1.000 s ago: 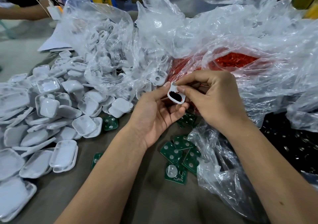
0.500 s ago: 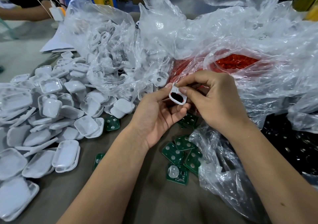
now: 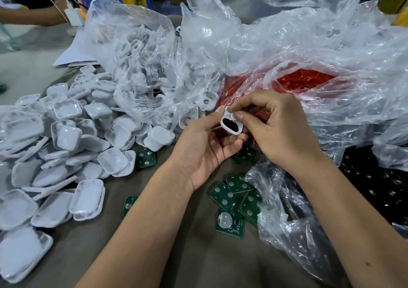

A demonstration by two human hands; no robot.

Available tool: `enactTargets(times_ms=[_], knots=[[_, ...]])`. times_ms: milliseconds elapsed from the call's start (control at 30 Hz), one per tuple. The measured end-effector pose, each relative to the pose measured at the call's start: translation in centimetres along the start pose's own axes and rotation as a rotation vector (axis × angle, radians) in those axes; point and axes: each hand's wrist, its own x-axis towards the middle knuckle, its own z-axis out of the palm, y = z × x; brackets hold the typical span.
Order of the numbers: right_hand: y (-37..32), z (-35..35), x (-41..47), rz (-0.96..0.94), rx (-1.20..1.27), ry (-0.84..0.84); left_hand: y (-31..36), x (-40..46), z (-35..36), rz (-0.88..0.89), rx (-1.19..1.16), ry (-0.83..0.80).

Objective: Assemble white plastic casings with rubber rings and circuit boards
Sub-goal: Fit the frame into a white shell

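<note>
Grey tabletop carries the work. Above it, the left hand cradles a white casing in curled fingers while the right hand pinches its top edge. Green circuit boards lie below, loose casings left, red rubber rings bagged behind.
</note>
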Motion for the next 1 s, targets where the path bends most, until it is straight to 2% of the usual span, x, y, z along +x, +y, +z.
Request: enactTargets(times_ms=[200, 400, 600, 867, 1000], knots=[[-0.2, 0.7, -0.3, 0.026, 0.006, 0.055, -0.1, 0.1, -0.1, 0.004, -0.009, 0.005], [0.2, 0.2, 0.0, 0.143, 0.068, 0.081, -0.1, 0.1, -0.1, -0.004, 0.009, -0.017], [0.2, -1.0, 0.1, 0.249, 0.245, -0.018, 0.0, -0.1, -0.1, -0.02, 0.103, -0.012], [0.5, -1.1, 0.0, 0.305, 0.228, -0.075, 0.3, -0.2, -0.2, 0.025, 0.267, 0.02], [0.5, -0.8, 0.0, 0.322, 0.216, -0.074, 0.8, -0.2, -0.6, 0.058, 0.265, 0.056]])
